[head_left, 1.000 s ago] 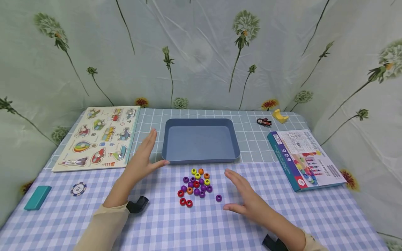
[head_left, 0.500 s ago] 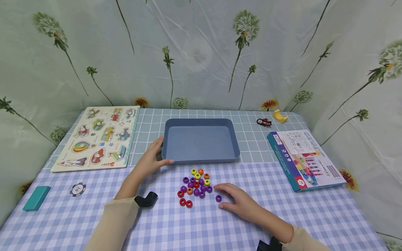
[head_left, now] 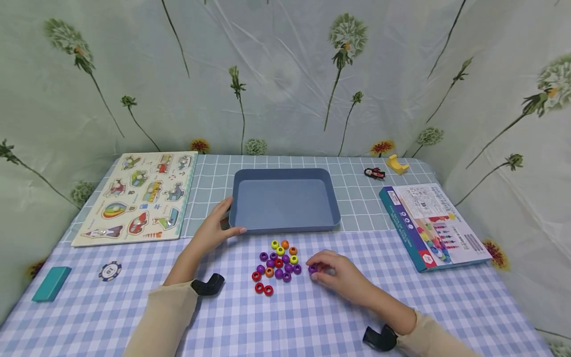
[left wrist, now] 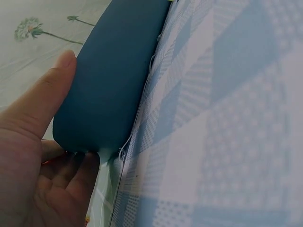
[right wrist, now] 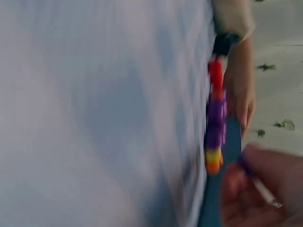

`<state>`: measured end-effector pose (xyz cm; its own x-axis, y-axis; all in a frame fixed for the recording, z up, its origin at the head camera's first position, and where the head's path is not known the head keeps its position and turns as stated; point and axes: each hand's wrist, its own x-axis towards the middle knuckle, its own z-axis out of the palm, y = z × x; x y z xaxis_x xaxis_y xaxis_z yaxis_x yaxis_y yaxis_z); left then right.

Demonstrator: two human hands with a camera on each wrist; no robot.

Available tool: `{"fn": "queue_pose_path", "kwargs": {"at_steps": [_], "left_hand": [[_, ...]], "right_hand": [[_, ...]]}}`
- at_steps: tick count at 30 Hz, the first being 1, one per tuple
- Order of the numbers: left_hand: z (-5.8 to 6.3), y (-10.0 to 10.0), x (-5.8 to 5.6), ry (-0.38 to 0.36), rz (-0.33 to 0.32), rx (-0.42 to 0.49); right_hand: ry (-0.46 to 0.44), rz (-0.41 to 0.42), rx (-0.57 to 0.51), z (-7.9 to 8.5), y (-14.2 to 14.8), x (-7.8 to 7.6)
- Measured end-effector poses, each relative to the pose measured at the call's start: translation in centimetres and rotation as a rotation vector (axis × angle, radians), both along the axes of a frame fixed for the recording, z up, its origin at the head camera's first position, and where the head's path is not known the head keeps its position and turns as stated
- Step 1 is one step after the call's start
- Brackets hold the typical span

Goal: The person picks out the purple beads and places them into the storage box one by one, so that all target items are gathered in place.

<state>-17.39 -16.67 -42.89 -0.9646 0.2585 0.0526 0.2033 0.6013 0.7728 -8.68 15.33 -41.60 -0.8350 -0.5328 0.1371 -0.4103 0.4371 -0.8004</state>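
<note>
A blue-grey rectangular tray lies at the table's middle. My left hand holds its near left corner; in the left wrist view the thumb lies along one wall of the tray and the fingers curl around the corner. My right hand pinches a purple bead between thumb and fingers, just right of the loose beads. Those beads, purple, red, orange and yellow, lie in a loose group in front of the tray. The right wrist view is blurred, with the right hand at its lower right.
A picture puzzle board lies at the left. Below it are a poker chip and a teal block. On the right are a printed box, a small dark figure and a yellow curved piece.
My left hand has moved right onto the tray's corner. The right hand has moved left to the stray purple bead, taken hold of it and shifted slightly away from me.
</note>
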Motion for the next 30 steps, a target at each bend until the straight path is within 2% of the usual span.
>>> {"fn": "queue_pose_path", "kwargs": {"at_steps": [3,6,10,14,18,21,26,30], "left_hand": [[0.0,0.0,0.0,-0.004,-0.001,0.004],[0.0,0.1,-0.1,-0.002,-0.003,0.008],[0.0,0.1,0.0,0.005,-0.006,0.018],[0.1,0.2,0.1,0.014,-0.004,0.029],[0.2,0.1,0.2,0.016,0.008,0.024],[0.3,0.1,0.2,0.001,0.012,0.024],[0.4,0.1,0.2,-0.025,0.008,0.03],[0.4,0.1,0.2,-0.029,0.005,0.034]], "right_hand": [[0.046,-0.04,-0.059,1.2,0.1,-1.3],[0.08,-0.095,-0.115,2.3,0.1,-3.3],[0.034,-0.138,-0.22,3.3,-0.2,-6.7],[-0.019,-0.162,-0.27,3.2,-1.1,-10.0],[-0.032,-0.184,-0.223,2.4,-2.4,-12.6],[-0.063,-0.19,-0.191,1.7,-3.3,-13.9],[-0.123,-0.212,-0.109,0.5,-4.4,-15.2],[-0.108,-0.231,-0.006,-0.1,-4.9,-15.6]]}}
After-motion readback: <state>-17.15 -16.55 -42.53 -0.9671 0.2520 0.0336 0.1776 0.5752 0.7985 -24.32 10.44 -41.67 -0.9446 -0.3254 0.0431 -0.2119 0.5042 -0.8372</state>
